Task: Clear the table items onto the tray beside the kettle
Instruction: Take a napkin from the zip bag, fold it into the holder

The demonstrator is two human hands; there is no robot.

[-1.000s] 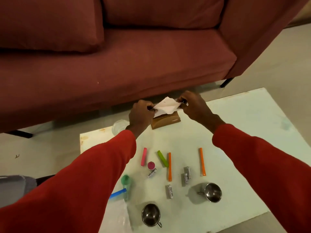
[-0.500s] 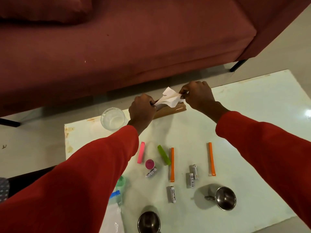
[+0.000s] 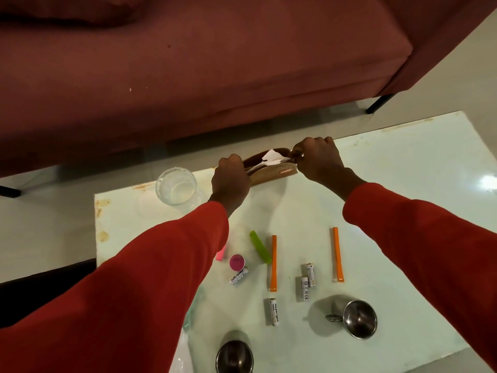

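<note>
Pale glossy table (image 3: 390,184) fills the lower frame, maroon sofa (image 3: 188,76) behind it. Nearest edge: two steel cups, one at bottom centre (image 3: 234,356), one to the right (image 3: 359,319). Past them, four batteries: a lone one (image 3: 273,311), a pair (image 3: 307,278) touching or nearly so, one (image 3: 238,275) just beside a pink cap (image 3: 237,262). Then two orange sticks (image 3: 273,262) (image 3: 337,254) and a green clip (image 3: 260,247). A pink piece (image 3: 221,254) is mostly hidden by the left red sleeve (image 3: 134,292), which also covers the table's near-left part. Clear glass (image 3: 176,186) stands near the far-left corner. At the far edge, left hand (image 3: 231,179) and right hand (image 3: 318,160) are each closed, pinching a white tissue (image 3: 270,156) over a brown pouch or holder (image 3: 271,172); whether the tissue sits inside it is unclear.
</note>
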